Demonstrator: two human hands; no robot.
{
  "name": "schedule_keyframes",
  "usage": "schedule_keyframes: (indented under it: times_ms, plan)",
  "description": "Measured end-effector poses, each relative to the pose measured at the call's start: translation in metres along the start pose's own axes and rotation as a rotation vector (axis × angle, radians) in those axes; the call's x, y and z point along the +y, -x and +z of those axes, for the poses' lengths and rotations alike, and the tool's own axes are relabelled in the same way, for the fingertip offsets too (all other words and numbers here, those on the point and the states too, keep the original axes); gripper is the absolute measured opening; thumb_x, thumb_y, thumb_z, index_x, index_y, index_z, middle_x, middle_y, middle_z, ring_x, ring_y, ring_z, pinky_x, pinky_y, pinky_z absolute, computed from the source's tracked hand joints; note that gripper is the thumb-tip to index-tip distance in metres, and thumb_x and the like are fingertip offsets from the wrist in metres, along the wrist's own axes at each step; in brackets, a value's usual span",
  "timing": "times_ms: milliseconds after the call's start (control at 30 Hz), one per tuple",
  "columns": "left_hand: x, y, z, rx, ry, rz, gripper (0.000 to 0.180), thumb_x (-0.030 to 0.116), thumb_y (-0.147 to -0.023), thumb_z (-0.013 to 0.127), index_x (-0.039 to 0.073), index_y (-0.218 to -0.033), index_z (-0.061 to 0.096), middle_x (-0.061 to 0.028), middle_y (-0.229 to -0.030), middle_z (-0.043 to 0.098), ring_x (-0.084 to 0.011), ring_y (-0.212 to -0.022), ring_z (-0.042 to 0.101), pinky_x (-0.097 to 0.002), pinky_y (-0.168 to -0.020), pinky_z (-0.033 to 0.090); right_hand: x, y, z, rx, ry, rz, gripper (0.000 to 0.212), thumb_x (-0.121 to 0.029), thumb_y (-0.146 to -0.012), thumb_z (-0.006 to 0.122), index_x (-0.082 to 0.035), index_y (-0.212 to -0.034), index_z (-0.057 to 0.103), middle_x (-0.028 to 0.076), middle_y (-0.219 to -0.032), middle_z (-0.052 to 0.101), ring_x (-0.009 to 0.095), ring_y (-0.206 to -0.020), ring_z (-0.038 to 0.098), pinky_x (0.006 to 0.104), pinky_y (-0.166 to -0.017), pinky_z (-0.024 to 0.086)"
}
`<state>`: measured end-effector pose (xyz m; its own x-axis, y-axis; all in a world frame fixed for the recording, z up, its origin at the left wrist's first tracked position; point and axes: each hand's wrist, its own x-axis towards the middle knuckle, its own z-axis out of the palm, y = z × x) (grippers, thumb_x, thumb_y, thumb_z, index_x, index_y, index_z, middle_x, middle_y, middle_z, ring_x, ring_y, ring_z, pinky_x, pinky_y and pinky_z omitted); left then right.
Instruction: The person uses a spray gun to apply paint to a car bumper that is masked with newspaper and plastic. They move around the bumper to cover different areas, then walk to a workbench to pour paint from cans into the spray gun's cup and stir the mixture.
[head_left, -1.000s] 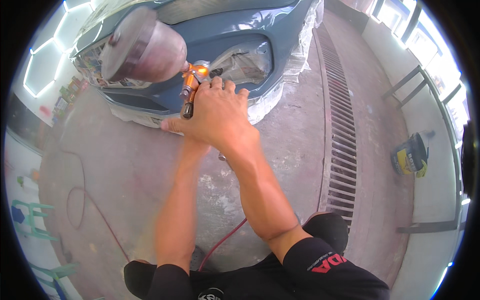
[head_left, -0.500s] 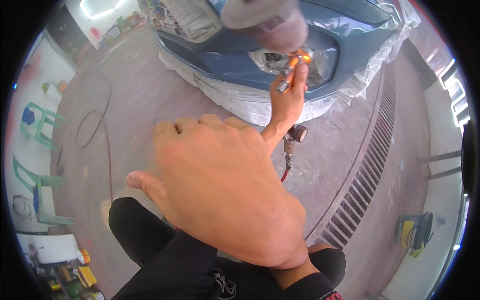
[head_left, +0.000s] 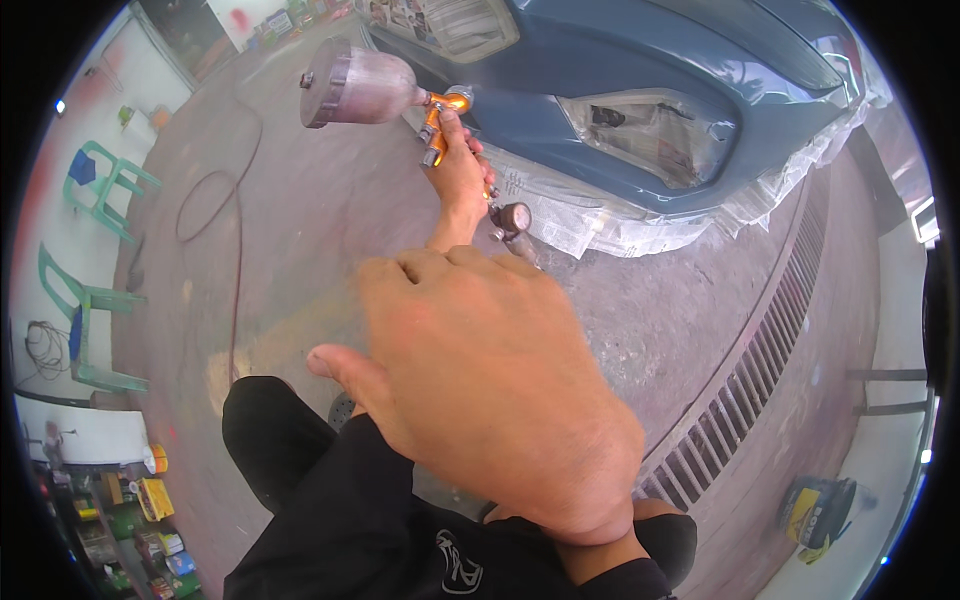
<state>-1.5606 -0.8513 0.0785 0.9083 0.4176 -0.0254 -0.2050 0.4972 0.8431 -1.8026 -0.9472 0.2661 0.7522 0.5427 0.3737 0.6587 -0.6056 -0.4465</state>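
My left hand [head_left: 458, 180] is wrapped round an orange spray gun [head_left: 437, 125], its thumb on top and fingertips at the right. The gun lies rolled over, with its cloudy, paint-stained cup [head_left: 365, 87] out to the left. A round gauge [head_left: 515, 217] hangs at its air inlet. To the right is a blue-grey car bumper [head_left: 640, 60], apart from the gun. Close to the camera, my right hand [head_left: 500, 380] shows its back, thumb held out left. Its fingers bend down out of sight, and it covers most of my left forearm.
Masking paper [head_left: 560, 215] skirts the bumper, and plastic covers its lamp opening [head_left: 655, 135]. A floor grate [head_left: 740, 400] runs along the right, near a dark bucket [head_left: 815, 510]. At left are green chairs [head_left: 95, 310], a hose [head_left: 237, 260] on the floor and cluttered shelves [head_left: 120, 520].
The spray gun in my left hand has swung left, from in front of the lamp opening to beyond the bumper's left edge. My right hand sits slightly lower and farther right in view.
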Motion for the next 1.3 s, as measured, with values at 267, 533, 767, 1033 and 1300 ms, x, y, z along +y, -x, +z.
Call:
schedule_keyframes:
  times_ms: [267,533,767,1033,1300]
  plan:
    - [-0.012,-0.003,-0.003,0.086,0.01,-0.107,0.05,0.06,-0.109,0.063,0.011,-0.108,0.053,-0.0051,-0.084,0.056,-0.0114,-0.048,0.042,-0.0331,-0.044,0.039,-0.002,0.005,0.008,-0.021,0.009,0.037,0.038,-0.037,-0.099,0.076,0.0,-0.098,0.075,0.012,-0.088,0.076,0.027,-0.088,0.075,0.0377,-0.081,0.056]
    - [-0.042,0.055,0.066,-0.218,0.042,-0.193,0.053,0.062,-0.107,0.067,0.01,-0.103,0.055,-0.0023,-0.075,0.055,-0.0092,-0.044,0.041,-0.0299,-0.039,0.036,0.003,0.009,-0.006,0.025,-0.015,0.053,0.034,-0.032,-0.096,0.078,0.001,-0.093,0.075,0.012,-0.082,0.074,0.027,-0.086,0.074,0.0389,-0.079,0.055]
    - [-0.044,0.096,0.104,-0.515,0.033,-0.231,0.058,0.064,-0.106,0.068,0.008,-0.106,0.055,-0.0052,-0.08,0.059,-0.0085,-0.044,0.044,-0.0292,-0.041,0.039,0.014,0.014,-0.007,0.081,-0.014,0.072,0.035,-0.033,-0.097,0.078,0.0,-0.087,0.074,0.012,-0.077,0.073,0.029,-0.078,0.074,0.0406,-0.073,0.055]
    - [-0.055,0.04,0.06,-0.221,0.047,-0.236,0.052,0.062,-0.107,0.066,0.012,-0.104,0.054,-0.0017,-0.078,0.056,-0.0088,-0.045,0.04,-0.0307,-0.043,0.038,0.03,0.032,-0.045,-0.21,-0.326,-0.091,0.047,-0.048,-0.098,0.079,-0.001,-0.101,0.074,0.012,-0.08,0.069,0.034,-0.07,0.07,0.0435,-0.061,0.052]
    - [-0.024,-0.036,-0.021,0.007,0.048,-0.108,0.048,0.061,-0.108,0.065,0.015,-0.102,0.052,-0.0015,-0.077,0.053,-0.0108,-0.048,0.04,-0.033,-0.045,0.037,0.062,0.056,-0.034,-0.005,-0.817,-0.538,0.058,-0.049,-0.098,0.079,0.007,-0.112,0.078,0.018,-0.097,0.079,0.035,-0.078,0.077,0.0389,-0.064,0.061]
